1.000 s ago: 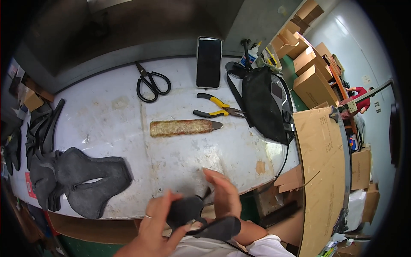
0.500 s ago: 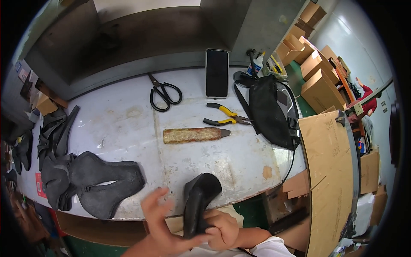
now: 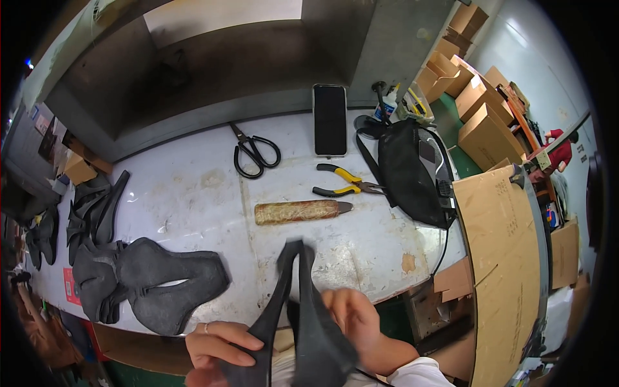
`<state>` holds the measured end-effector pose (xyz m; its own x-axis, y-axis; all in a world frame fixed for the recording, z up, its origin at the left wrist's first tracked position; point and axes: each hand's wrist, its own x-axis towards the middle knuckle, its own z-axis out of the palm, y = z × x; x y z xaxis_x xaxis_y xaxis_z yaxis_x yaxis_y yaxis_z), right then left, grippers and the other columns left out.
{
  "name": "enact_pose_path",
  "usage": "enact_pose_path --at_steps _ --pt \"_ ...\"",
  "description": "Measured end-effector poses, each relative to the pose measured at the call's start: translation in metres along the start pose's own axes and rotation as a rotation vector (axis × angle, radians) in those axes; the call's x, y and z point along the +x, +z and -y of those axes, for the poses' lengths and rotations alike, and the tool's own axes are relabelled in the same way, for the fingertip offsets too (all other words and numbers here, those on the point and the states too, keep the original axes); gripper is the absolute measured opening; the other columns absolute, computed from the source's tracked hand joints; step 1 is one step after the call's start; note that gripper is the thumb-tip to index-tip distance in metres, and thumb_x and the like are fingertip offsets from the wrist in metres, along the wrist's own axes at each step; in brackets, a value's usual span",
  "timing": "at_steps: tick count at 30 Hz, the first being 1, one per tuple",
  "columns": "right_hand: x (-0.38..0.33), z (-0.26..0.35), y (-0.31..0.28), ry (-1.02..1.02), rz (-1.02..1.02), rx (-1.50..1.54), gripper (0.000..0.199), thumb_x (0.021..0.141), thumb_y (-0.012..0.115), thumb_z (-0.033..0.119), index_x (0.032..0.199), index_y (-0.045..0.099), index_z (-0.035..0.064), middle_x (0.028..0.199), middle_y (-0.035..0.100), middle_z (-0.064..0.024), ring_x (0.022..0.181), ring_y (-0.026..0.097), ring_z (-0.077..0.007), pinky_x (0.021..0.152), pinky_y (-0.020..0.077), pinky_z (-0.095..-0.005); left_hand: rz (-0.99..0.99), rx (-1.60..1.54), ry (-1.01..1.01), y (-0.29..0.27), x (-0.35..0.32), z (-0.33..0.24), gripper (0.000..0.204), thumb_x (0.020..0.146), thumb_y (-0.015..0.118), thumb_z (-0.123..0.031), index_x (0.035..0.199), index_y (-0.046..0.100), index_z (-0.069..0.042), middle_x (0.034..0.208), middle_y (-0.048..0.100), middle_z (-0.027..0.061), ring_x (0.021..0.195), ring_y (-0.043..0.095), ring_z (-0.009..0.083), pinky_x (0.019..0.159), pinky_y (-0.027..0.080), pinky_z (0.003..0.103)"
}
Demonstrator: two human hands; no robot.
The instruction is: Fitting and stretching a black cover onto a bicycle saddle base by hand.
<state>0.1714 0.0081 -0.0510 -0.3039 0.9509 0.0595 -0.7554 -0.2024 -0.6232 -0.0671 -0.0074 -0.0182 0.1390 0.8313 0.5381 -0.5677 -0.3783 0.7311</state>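
Note:
Upright at the near edge of the table is a black bicycle saddle cover (image 3: 316, 329), its narrow nose pointing away from me and a long gap down its middle. My left hand (image 3: 222, 345) grips its left wing, with the fingers laid over the front. On the other side my right hand (image 3: 354, 322) holds the right flank, the fingertips partly hidden behind it. To the left lies a stack of dark grey saddle-shaped pads (image 3: 161, 309), the top one with a slit. Beyond the cover rests a short blade with a tape-wrapped handle (image 3: 296, 211).
Black-handled scissors (image 3: 255, 155), yellow-and-black pliers (image 3: 348, 180) and a phone (image 3: 329, 121) lie farther back. A black pouch (image 3: 406, 174) with a cord sits at the right, near a glue bottle (image 3: 388, 103). Dark curved strips (image 3: 97, 209) pile up at far left. Cardboard (image 3: 500, 258) stands at right.
The saddle cover has been turned and spread so its gap faces me. My left hand has closed on its left wing. The view has shifted slightly.

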Motion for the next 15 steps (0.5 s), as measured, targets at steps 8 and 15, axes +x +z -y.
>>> enact_pose_path --at_steps 8,15 --pt "-0.006 0.033 -0.008 0.491 0.009 -0.223 0.018 0.095 0.061 0.007 0.113 0.061 0.0039 0.102 0.063 -0.0026 0.095 0.06 -0.0111 0.081 0.0487 -0.0262 -0.324 0.084 -0.68 0.011 -0.002 -0.019 0.054 0.068 0.079 0.009 0.119 0.062 0.005 0.108 0.065 0.0239 0.083 0.069 0.0223 0.074 0.056 0.031" --pt "-0.004 0.02 -0.004 0.499 0.264 -0.523 0.017 0.09 0.065 0.007 0.105 0.06 -0.0003 0.095 0.062 -0.001 0.087 0.056 -0.009 0.076 0.0472 -0.0262 -0.087 0.103 -0.971 0.044 0.037 -0.019 0.087 0.075 0.077 0.007 0.149 0.033 -0.004 0.075 0.065 0.0061 0.074 0.062 0.0111 0.065 0.048 0.024"
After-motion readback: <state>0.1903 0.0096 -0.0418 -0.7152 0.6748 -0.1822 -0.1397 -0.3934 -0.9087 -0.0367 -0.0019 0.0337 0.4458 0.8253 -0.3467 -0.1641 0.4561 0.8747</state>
